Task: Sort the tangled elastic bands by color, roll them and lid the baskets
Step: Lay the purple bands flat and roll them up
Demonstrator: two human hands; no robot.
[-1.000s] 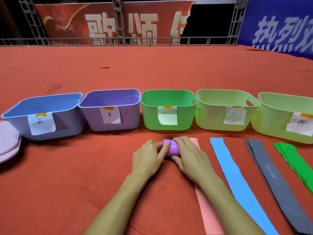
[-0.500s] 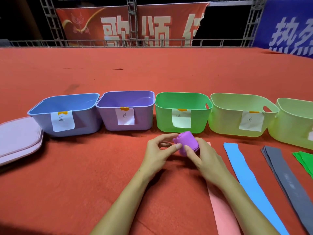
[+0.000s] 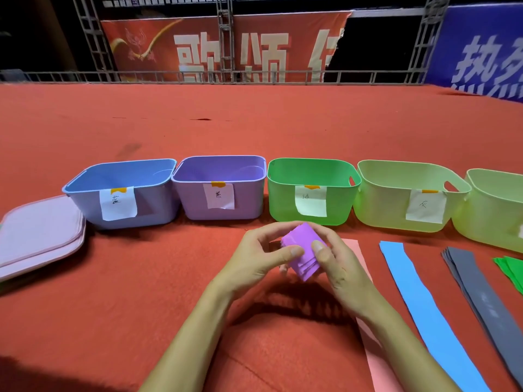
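- Both hands are holding a rolled purple band in the air above the red carpet, just in front of the row of baskets; lifted like that, it looks ready to be carried to a basket rather than rolled further.
- The left hand is curling round the roll's left side, its thumb pressing the face, and the right hand is pinching the other side with thumb on top, which I take as a way of keeping the coil from springing open.
- The purple basket is sitting second from the left end of the row, a paper label taped to its front wall, open at the top; that is probably where this roll belongs.
- The blue basket, green basket and two pale green ones are lining up beside it, each labelled, apparently one per colour.
- The pink band, blue band, grey band and green band are lying flat and apart towards the carpet's right side, seemingly sorted and waiting to be rolled.
- The lids are lying stacked at the left edge, beside the blue basket, out of the way until the baskets are filled.
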